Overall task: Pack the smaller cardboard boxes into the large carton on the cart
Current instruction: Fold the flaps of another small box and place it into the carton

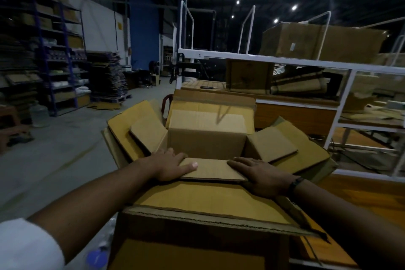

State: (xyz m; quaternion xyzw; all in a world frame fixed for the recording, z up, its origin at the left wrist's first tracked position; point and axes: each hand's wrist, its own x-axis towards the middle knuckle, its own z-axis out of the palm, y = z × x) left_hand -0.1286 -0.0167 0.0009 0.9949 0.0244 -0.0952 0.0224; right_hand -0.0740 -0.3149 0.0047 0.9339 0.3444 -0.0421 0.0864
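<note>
Evidently the smaller box [207,138] sits open inside the large carton [175,247], its flaps splayed outward. The left hand [173,165] and right hand [260,174] lie flat, fingers extended, on its near flap [213,171], probably pressing the box down to seat it.

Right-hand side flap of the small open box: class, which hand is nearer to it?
Right. The right hand presses the near flap just below the side flap; the left hand rests at the small box's opposite corner.

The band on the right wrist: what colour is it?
The band looks black; the head view, the only one here, shows it.
</note>
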